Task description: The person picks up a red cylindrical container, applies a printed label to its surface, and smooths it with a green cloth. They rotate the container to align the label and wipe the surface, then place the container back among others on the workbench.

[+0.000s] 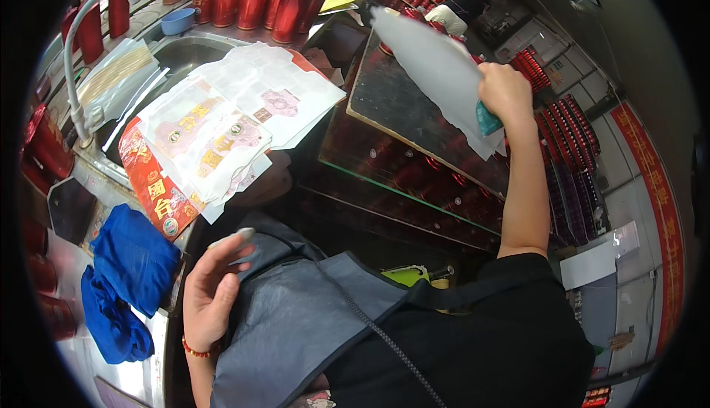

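My right hand (pixel 506 96) is raised at the right, its fingers closed on the edge of a pale grey-white sheet (pixel 433 68). Under that hand a small teal piece (pixel 487 119) shows, too hidden to name. In front of my apron my left hand (pixel 210 290) is held up with loosely bent fingers apart, holding nothing. A white covering wraps one of its fingertips. Ahead of it lies a stack of printed decal sheets (pixel 296 86) with yellow and pinkish designs, spread over the sink's edge. Beneath them a red sheet with gold print (pixel 151 186) sticks out.
A metal sink (pixel 194 47) with a curved faucet (pixel 72 60) is at the left, near a blue bowl (pixel 178 21). Red bottles (pixel 255 0) crowd the back. Blue cloth (pixel 133 260) lies at left. A dark-topped cabinet (pixel 396 101) stands below the raised sheet.
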Demonstrator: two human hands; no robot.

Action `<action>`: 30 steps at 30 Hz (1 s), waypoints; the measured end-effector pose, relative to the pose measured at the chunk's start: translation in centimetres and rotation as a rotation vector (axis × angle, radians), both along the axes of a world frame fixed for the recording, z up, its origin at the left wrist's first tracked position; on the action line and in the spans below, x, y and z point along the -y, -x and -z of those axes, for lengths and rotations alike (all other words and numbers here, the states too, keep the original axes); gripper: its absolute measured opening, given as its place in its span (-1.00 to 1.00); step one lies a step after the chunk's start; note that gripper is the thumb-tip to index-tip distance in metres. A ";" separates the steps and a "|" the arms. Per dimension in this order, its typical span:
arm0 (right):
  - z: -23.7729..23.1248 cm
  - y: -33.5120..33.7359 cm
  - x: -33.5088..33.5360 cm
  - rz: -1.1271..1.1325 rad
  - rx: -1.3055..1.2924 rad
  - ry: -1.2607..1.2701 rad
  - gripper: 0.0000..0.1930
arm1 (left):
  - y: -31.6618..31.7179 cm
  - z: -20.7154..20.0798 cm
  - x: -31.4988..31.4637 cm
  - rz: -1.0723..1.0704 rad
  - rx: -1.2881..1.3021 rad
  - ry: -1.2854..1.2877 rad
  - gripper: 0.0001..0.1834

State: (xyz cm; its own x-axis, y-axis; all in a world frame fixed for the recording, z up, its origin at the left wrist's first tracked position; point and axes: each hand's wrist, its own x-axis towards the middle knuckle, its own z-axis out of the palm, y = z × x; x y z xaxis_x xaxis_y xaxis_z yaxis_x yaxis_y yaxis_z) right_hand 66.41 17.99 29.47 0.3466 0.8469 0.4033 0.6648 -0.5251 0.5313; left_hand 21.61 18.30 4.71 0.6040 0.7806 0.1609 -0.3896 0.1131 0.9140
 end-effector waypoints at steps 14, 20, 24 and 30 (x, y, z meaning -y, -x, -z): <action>1.7 13.9 5.3 -0.879 0.114 -0.470 -0.47 | -7.5 -10.2 -4.0 0.248 0.429 0.114 0.21; 6.9 18.0 4.4 -1.349 -0.004 -0.295 -0.58 | -3.9 -11.6 -4.3 -0.024 0.689 0.008 0.15; 9.6 19.9 3.3 -1.471 0.064 -0.179 -0.55 | -1.4 -7.5 -3.2 -0.113 0.888 -0.070 -0.06; 12.8 23.0 0.7 -1.680 -0.012 -0.160 -0.56 | 2.1 -6.4 -1.9 -0.291 0.771 -0.104 -0.39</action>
State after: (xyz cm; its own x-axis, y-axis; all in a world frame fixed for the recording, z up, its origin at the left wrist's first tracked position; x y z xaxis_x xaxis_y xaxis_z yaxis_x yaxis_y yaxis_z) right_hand 43.36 17.32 16.69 -0.8284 0.2092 0.5197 0.5074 0.6732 0.5379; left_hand 19.49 20.24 11.08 0.0706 0.8469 0.5270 -0.9116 -0.1597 0.3788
